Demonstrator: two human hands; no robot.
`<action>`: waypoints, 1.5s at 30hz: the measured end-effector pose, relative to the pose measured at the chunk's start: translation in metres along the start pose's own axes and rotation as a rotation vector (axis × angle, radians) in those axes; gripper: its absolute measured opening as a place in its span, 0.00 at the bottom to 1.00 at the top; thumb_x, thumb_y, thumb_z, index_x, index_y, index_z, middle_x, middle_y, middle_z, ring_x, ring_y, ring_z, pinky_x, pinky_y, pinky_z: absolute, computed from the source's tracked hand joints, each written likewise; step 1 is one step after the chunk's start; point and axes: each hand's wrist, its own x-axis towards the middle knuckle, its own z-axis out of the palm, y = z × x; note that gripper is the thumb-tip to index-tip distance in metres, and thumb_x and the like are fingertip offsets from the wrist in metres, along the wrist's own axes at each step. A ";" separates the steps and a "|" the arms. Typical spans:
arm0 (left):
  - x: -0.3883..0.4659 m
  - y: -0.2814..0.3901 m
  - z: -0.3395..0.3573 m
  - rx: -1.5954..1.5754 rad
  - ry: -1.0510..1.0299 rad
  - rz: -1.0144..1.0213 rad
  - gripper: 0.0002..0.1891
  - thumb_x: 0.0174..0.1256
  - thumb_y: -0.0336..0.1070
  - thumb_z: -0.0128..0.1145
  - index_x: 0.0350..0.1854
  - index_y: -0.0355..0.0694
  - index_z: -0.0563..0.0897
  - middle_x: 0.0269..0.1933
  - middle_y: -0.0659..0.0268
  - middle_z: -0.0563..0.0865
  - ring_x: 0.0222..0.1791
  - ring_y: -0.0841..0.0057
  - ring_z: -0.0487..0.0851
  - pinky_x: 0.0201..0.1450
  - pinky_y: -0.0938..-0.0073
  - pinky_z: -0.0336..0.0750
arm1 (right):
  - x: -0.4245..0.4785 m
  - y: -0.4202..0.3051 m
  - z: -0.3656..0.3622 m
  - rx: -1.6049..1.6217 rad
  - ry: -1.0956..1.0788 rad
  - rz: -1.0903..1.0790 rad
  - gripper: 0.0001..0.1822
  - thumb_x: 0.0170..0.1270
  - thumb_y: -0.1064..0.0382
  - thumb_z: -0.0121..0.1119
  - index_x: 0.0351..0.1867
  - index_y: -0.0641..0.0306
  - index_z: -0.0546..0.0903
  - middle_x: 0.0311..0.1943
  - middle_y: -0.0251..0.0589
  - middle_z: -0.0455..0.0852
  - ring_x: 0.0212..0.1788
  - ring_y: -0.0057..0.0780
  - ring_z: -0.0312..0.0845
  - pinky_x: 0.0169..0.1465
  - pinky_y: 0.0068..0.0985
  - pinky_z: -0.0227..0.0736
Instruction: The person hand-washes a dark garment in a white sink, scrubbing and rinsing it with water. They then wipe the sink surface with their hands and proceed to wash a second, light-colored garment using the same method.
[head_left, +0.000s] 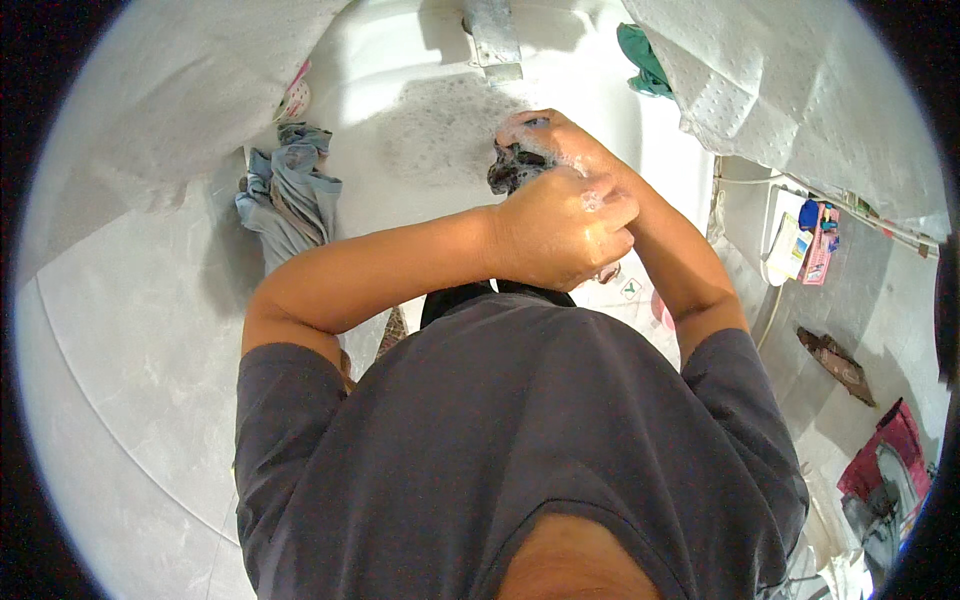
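Note:
Over a white tub (360, 142) with suds (442, 127), a dark wet cloth (514, 169) hangs bunched between my hands. My right hand (551, 139), wet with foam, is closed on the cloth at its far side. My left hand (566, 225), also wet, reaches across in front of my right forearm with its fingers curled into a fist; the cloth shows just beyond its knuckles, and whether the fist grips part of it is hidden.
Grey-blue garments (292, 191) hang over the tub's left rim. A metal spout (495, 41) stands at the far side, a green cloth (645, 64) at the far right. Pale dotted curtains (780, 97) flank both sides. A wall holder (784, 236) carries small items at right.

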 end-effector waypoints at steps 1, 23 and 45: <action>-0.001 -0.001 -0.001 0.013 -0.023 -0.003 0.09 0.36 0.33 0.63 0.18 0.43 0.74 0.28 0.65 0.71 0.29 0.69 0.76 0.24 0.68 0.72 | 0.001 0.000 -0.001 -0.026 -0.025 -0.012 0.14 0.61 0.55 0.64 0.41 0.62 0.89 0.37 0.35 0.88 0.41 0.25 0.82 0.51 0.25 0.76; -0.153 0.046 -0.127 0.700 0.459 -0.843 0.12 0.48 0.29 0.67 0.37 0.42 0.85 0.33 0.59 0.83 0.33 0.59 0.82 0.35 0.63 0.77 | 0.095 0.006 0.147 0.287 0.375 0.003 0.14 0.72 0.54 0.59 0.37 0.65 0.84 0.36 0.38 0.85 0.39 0.28 0.79 0.46 0.28 0.76; -0.266 0.013 -0.140 1.243 -0.231 -1.461 0.55 0.52 0.53 0.71 0.80 0.45 0.52 0.75 0.49 0.63 0.74 0.55 0.62 0.73 0.38 0.52 | 0.106 0.164 0.061 -1.255 0.462 0.193 0.40 0.66 0.40 0.60 0.73 0.60 0.64 0.74 0.47 0.63 0.76 0.49 0.54 0.75 0.45 0.55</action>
